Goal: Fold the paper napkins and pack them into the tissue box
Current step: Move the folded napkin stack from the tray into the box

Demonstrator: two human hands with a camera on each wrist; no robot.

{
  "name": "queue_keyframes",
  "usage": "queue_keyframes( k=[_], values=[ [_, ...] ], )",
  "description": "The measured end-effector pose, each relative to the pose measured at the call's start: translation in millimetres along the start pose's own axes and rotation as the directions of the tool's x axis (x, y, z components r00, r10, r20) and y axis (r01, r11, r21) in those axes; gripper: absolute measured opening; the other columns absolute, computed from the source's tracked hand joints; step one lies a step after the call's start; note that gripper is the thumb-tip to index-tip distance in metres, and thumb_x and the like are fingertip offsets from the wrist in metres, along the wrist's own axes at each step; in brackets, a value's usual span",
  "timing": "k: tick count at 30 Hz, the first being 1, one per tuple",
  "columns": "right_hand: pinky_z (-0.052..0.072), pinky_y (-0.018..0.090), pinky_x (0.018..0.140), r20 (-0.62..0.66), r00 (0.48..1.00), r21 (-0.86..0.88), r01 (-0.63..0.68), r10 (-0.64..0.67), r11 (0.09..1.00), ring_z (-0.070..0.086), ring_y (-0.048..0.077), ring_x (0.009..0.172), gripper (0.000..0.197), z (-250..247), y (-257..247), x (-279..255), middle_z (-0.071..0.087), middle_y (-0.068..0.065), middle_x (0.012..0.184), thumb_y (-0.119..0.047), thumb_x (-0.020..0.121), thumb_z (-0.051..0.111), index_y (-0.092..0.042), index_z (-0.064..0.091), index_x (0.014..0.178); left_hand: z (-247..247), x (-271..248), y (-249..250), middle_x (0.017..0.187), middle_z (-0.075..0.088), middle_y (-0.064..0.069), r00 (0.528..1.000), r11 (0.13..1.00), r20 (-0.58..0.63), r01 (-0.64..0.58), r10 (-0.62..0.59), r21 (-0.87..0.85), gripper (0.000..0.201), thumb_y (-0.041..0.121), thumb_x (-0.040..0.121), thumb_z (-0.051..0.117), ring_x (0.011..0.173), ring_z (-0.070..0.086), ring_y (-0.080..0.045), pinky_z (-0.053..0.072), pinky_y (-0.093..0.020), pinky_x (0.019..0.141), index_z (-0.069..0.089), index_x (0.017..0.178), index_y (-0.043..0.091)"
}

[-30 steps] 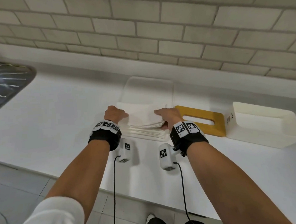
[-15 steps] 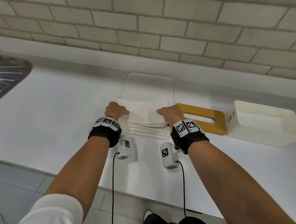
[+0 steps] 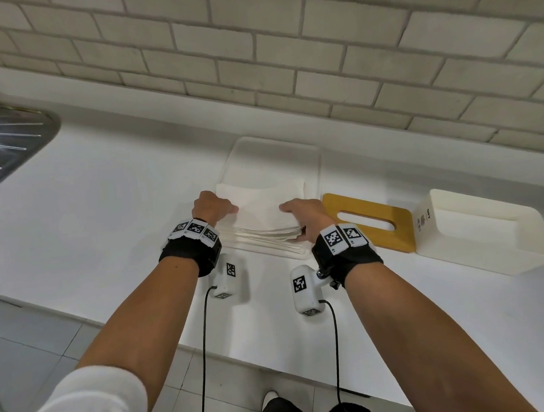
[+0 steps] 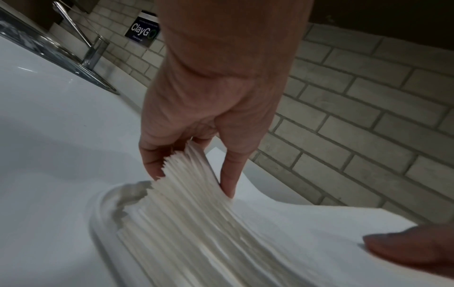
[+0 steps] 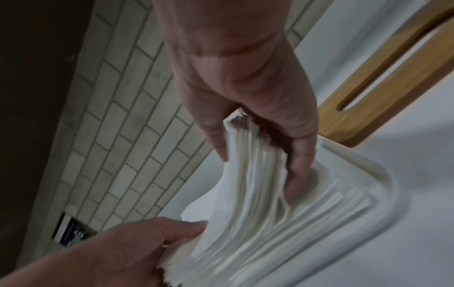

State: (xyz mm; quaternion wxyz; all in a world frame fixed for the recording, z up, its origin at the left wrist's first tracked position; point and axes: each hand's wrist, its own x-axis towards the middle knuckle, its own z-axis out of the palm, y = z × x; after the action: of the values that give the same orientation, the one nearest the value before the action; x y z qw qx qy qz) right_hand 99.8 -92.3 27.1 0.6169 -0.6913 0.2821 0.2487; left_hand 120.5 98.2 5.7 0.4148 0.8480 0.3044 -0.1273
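A stack of white paper napkins [image 3: 266, 211] lies on a white tray [image 3: 269, 155] in the middle of the counter. My left hand [image 3: 215, 206] pinches the stack's left end, thumb on top and fingers under the upper sheets [image 4: 196, 203]. At the right end, my right hand [image 3: 299, 210] grips the upper sheets [image 5: 253, 174] the same way. The held part bows up, apart from several napkins left flat on the tray. The open white tissue box [image 3: 479, 228] stands at the right, with its yellow slotted lid [image 3: 368, 220] lying flat between it and the tray.
A steel sink drainer [image 3: 5, 139] and a tap [image 4: 96, 50] are at the far left. A brick wall [image 3: 287, 61] runs behind the counter. The counter's front edge [image 3: 143, 309] is just below my wrists.
Both hands stay at the ends of the stack. The upper napkins have risen a little from the ones below.
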Motion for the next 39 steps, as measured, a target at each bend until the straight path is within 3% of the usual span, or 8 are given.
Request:
queue_keyframes(
  k=[8,12,15,20,24,30,34,39],
  values=[
    [0.061,0.039,0.053,0.04,0.981,0.149,0.18,-0.188,0.972,0.064,0.032,0.094,0.024,-17,-21,-34,0.063,0.015,0.109,-0.003,0.082,0.068,-0.006,0.06,0.105,-14,-15,1,0.15,0.04,-0.011,0.974,0.971,-0.066,-0.221,0.215,-0.092,0.083,0.061,0.083,0.059,0.138,0.038,-0.029,0.031,-0.038,0.114,0.044,0.141,0.004],
    [0.061,0.034,0.055,0.04,0.954,0.184,0.285,-0.296,0.941,0.065,0.026,0.08,0.031,-59,-31,-64,0.065,0.012,0.096,-0.006,0.083,0.069,-0.006,0.059,0.112,-18,-29,11,0.094,0.055,0.001,0.98,0.845,-0.079,-0.199,0.184,-0.496,0.056,0.069,0.082,0.054,0.095,0.051,-0.021,0.04,-0.034,0.096,0.059,0.093,0.014],
    [0.058,0.029,0.053,0.036,0.948,0.262,0.297,-0.317,0.918,0.067,0.022,0.074,0.024,-102,-30,-82,0.068,0.009,0.09,-0.008,0.082,0.071,-0.007,0.063,0.105,-14,-39,19,0.092,0.053,-0.002,0.982,0.664,0.116,-0.012,0.149,-0.748,0.088,0.074,0.075,0.056,0.079,0.052,-0.018,0.046,-0.029,0.076,0.051,0.129,0.005],
    [0.055,0.025,0.05,0.026,0.963,0.362,0.241,-0.268,0.901,0.068,0.017,0.062,0.014,-175,-1,-94,0.07,0.004,0.079,-0.014,0.079,0.074,-0.013,0.067,0.091,24,-85,41,0.125,0.065,-0.019,0.711,0.533,0.615,0.393,0.341,-0.749,0.1,0.082,0.074,0.044,0.113,0.064,-0.036,0.049,-0.047,0.099,0.054,0.127,-0.002],
    [0.057,0.031,0.055,-0.026,0.983,0.343,0.18,-0.182,0.922,0.066,0.024,0.076,0.026,-226,52,-88,0.067,0.007,0.09,-0.015,0.077,0.075,-0.014,0.064,0.1,69,-129,62,0.131,0.061,-0.018,0.493,0.692,0.781,0.407,0.383,-0.596,0.096,0.077,0.07,0.054,0.119,0.06,-0.036,0.049,-0.047,0.096,0.057,0.131,0.003],
    [0.052,0.047,0.091,-0.035,0.987,0.312,0.159,-0.156,0.937,0.067,0.029,0.097,0.03,-273,137,-73,0.072,0.012,0.106,-0.005,0.085,0.065,-0.005,0.064,0.115,163,-162,49,0.119,0.068,-0.016,0.653,0.918,0.709,0.054,0.266,-0.394,0.051,-0.002,0.075,0.075,0.108,0.066,-0.03,0.05,-0.042,0.099,0.06,0.124,-0.005],
    [0.05,0.047,0.098,-0.035,0.964,0.281,0.263,-0.264,0.923,0.064,0.031,0.111,0.041,-286,166,-65,0.069,0.012,0.118,0.0,0.088,0.062,-0.009,0.057,0.127,196,-174,31,0.111,0.071,-0.008,0.778,0.87,0.489,-0.145,0.394,-0.471,0.059,-0.003,0.062,0.081,0.102,0.068,-0.025,0.057,-0.034,0.083,0.062,0.118,0.005],
    [0.05,0.051,0.098,-0.072,0.904,0.166,0.428,-0.422,0.888,0.063,0.031,0.112,0.055,-292,179,-57,0.068,0.009,0.118,-0.008,0.074,0.076,-0.019,0.056,0.123,210,-182,15,0.113,0.069,-0.004,0.792,0.776,0.35,-0.231,0.501,-0.588,0.059,-0.013,0.067,0.075,0.103,0.065,-0.018,0.055,-0.029,0.084,0.06,0.12,0.009]
  ],
)
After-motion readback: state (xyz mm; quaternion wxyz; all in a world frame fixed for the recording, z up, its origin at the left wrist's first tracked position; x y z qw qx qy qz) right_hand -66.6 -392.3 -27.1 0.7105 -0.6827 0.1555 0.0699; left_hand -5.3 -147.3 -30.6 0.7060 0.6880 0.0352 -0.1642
